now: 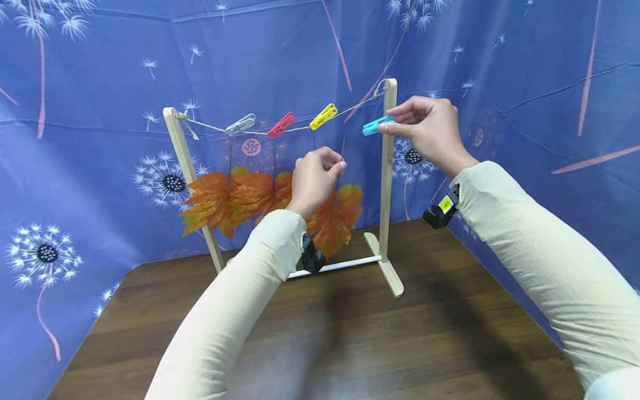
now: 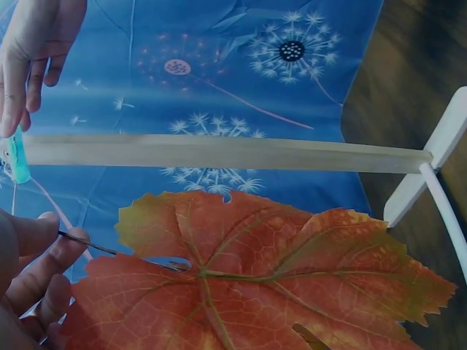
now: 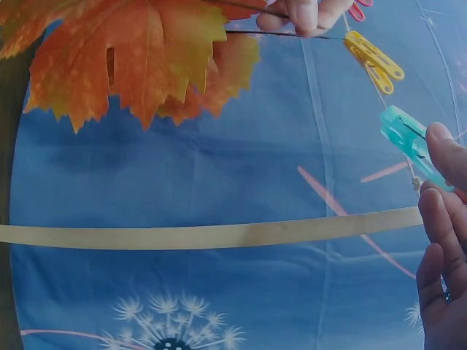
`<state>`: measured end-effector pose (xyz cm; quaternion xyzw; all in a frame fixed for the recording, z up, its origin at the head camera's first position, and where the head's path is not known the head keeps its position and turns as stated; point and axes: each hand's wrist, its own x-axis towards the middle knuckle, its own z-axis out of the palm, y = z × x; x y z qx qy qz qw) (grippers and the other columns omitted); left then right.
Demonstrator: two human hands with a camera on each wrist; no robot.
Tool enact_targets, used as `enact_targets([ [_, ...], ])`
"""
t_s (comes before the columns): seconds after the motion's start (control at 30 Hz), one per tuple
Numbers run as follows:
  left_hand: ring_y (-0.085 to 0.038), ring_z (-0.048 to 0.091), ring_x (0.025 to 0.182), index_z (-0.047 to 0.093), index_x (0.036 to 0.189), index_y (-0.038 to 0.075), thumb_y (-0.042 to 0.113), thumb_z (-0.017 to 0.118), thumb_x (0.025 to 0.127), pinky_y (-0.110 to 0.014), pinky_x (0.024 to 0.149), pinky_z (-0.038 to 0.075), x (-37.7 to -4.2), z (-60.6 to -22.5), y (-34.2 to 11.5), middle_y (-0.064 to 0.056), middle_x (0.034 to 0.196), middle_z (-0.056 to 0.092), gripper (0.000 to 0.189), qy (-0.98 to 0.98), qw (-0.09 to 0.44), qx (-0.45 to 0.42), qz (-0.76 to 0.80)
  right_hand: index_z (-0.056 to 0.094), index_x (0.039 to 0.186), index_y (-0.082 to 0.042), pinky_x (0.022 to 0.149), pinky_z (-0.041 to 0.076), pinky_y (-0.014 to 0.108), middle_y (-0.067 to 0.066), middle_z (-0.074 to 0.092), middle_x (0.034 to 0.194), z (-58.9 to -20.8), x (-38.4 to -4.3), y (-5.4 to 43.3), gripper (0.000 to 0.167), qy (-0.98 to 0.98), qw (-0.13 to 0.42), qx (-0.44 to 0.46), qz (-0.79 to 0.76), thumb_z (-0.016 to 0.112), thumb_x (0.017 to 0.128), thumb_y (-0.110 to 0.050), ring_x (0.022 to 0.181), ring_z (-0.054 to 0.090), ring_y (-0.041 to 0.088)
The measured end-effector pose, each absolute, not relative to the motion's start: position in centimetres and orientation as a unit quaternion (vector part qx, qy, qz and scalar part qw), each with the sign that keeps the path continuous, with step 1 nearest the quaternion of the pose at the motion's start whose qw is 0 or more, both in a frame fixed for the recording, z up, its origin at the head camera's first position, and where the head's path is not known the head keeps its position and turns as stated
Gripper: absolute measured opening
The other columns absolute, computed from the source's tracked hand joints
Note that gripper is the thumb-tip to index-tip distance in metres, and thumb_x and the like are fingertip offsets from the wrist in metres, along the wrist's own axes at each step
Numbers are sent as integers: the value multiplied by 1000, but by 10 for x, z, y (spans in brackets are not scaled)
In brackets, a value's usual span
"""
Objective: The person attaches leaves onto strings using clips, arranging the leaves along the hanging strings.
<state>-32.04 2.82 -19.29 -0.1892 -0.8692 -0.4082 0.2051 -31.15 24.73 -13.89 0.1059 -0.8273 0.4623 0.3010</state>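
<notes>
My left hand (image 1: 316, 176) pinches the thin dark stem (image 2: 109, 251) of an orange maple leaf (image 1: 336, 219), which hangs below it. Between thumb and fingertips, my right hand (image 1: 429, 126) holds a light-blue clothespin (image 1: 376, 126) near the right post, level with the string (image 1: 352, 106). White (image 1: 241, 124), red (image 1: 281, 125) and yellow (image 1: 324, 116) clothespins are clipped along that string. More orange leaves (image 1: 212, 197) hang by their stems under them, partly hidden by my left hand and forearm.
A wooden stand with a left post (image 1: 182, 150) and a right post (image 1: 388, 183) carries the string. Its white crossbar (image 1: 350, 264) runs low above the brown table (image 1: 350, 333). Behind it hangs a blue dandelion-print cloth (image 1: 280, 61). Each wrist wears a black camera.
</notes>
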Motion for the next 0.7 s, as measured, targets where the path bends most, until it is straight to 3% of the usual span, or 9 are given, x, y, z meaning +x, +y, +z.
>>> enact_targets([
  [0.33,-12,65,72,74,105,16,30,67,100,-32,72,51,-337,-176,47,2,87,75,17,-872,229,-142,-410,80,107,-10,73,49,18,-14,69,79,-119,-320,241,31,-822,324,112,455,87,82,-27,76,65,2],
  [0.53,-14,66,78,74,109,17,31,66,101,-34,78,51,-346,-167,58,1,91,75,19,-870,235,-116,-418,80,105,-10,73,50,18,-12,73,85,-106,-326,237,32,-818,326,112,460,88,80,-28,76,65,2],
  [0.7,-15,67,81,74,109,17,32,67,100,-35,80,51,-351,-163,68,3,90,75,18,-866,237,-97,-430,80,107,-9,74,50,19,-12,71,81,-102,-331,234,32,-824,328,112,447,86,82,-28,76,65,2],
])
